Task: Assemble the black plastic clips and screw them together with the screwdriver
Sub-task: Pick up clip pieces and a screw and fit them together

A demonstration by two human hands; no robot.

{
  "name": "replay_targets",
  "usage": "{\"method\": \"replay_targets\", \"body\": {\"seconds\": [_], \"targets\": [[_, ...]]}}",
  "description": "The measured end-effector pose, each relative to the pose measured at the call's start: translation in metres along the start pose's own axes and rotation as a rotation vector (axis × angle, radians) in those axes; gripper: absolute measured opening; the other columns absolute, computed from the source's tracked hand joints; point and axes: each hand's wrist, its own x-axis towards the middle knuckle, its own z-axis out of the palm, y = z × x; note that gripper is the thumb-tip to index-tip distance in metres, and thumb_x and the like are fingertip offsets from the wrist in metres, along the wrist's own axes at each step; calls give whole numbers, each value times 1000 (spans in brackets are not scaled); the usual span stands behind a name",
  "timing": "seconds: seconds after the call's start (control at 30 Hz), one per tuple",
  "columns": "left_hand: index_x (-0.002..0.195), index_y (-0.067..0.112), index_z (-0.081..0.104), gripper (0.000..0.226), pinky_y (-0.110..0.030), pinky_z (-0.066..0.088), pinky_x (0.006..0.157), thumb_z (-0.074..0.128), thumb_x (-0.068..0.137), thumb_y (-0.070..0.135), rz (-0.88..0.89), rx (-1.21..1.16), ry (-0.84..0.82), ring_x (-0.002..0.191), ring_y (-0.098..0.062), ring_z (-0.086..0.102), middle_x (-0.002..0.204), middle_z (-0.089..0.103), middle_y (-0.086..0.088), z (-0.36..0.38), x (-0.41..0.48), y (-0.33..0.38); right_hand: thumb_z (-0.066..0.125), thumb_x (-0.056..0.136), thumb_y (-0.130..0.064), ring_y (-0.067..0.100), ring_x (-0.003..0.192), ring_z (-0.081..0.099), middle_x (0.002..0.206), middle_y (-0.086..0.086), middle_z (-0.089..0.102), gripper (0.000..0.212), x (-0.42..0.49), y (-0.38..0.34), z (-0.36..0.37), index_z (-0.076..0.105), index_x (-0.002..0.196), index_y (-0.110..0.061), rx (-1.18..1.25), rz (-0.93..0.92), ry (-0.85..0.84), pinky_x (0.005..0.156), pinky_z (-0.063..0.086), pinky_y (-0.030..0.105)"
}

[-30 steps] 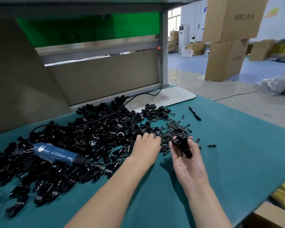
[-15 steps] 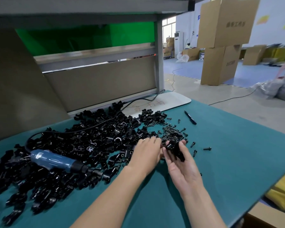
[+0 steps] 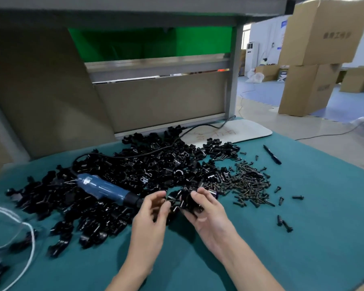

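One black clip (image 3: 187,203), held by left hand (image 3: 152,215), right hand (image 3: 208,213)

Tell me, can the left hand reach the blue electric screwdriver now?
Probably yes: the blue electric screwdriver lies uncovered on the black plastic clips, its tip beside the left hand, though that hand pinches a small clip.
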Motion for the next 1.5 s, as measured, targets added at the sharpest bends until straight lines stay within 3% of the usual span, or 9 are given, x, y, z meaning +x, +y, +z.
{"method": "replay_targets", "body": {"seconds": [0.23,0.6,0.73,0.83,1.03,1.2,1.27,1.37,1.5], "targets": [[101,48,65,24,-11,49,77,69,96,25,1,60,-78,92,-1,68,95,72,21,0,-1,-3,77,76,-5,28,87,72,95,15,70,14,0,5,2,68,80,-15,-37,-18,-26,73,62,35],[101,32,71,10,-13,49,83,69,96,24,73,139,-103,97,4,65,99,69,28,-1,-2,-3,77,77,-7,27,96,71,94,10,70,14,4,6,-2,70,78,-19,-93,-39,-39,84,63,38],[99,29,73,7,-12,48,81,71,94,25,46,110,-134,95,3,66,96,71,25,0,-4,0,76,76,-9,24,88,72,86,6,69,14,1,6,-2,70,74,-21,-159,-54,-55,74,62,34],[94,29,73,5,-9,45,77,70,94,33,27,114,-140,94,2,65,94,70,22,-1,-4,1,76,77,-10,25,84,72,84,6,68,13,-1,7,-2,66,80,-17,-199,-64,-65,68,60,32],[83,30,63,34,-17,43,68,56,87,63,32,246,-117,85,-2,59,91,63,24,-1,-4,0,76,77,-11,23,80,71,83,5,65,18,-3,6,0,61,86,-15,-229,-58,-71,69,60,31],[99,34,64,7,-8,41,76,68,96,29,72,169,-190,95,-3,59,99,61,21,0,-3,-1,76,76,-10,26,90,71,90,9,67,14,-1,5,-2,64,82,-17,-206,-54,-61,71,61,32],[106,42,61,14,-9,43,79,68,95,36,35,112,-187,97,-3,60,102,61,21,-1,-4,1,76,77,-12,27,90,73,91,8,69,14,-2,4,-3,65,82,-18,-203,-55,-61,71,62,33],[100,40,60,21,-13,44,73,60,91,59,-45,112,-176,89,-1,61,96,64,22,-2,-3,2,78,75,-13,26,89,71,88,6,67,14,-1,3,-5,66,79,-19,-218,-55,-60,71,61,33],[92,33,62,10,-13,41,72,60,99,40,2,169,-223,87,-2,59,92,64,19,-1,-3,-1,78,74,-13,28,92,68,90,10,64,16,-1,4,-5,64,81,-18,-270,-53,-82,81,60,37]]}}
